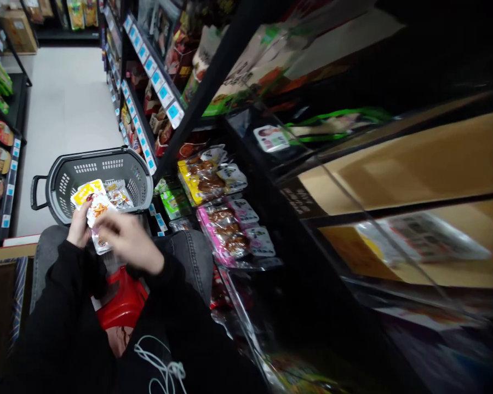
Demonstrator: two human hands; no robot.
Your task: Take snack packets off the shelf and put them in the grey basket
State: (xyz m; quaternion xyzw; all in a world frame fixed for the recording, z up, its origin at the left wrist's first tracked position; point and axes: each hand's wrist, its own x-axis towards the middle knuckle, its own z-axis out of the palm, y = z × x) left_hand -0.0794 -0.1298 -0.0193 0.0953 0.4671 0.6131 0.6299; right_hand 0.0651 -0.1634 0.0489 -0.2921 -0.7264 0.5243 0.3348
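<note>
My left hand (pixel 79 227) grips white and yellow snack packets (pixel 97 209) over the near side of a grey shopping basket (pixel 94 158). My right hand (pixel 129 238) is just to their right, its fingers curled and smeared by motion. It overlaps the lower packet, and whether it grips anything is unclear. Inside the basket lie more small shiny packets (pixel 120 195). Below my hands, between my knees, is a glossy red object (pixel 121 301) whose kind I cannot make out.
Shelves on my right hold yellow-edged packs (pixel 205 178) and pink-edged packs (pixel 234 235) of brown food. A black shelf post (pixel 213 87) slants above them. Another shelf (pixel 2 191) stands left across the pale floor (pixel 66 104). A white cord (pixel 164 366) hangs at my front.
</note>
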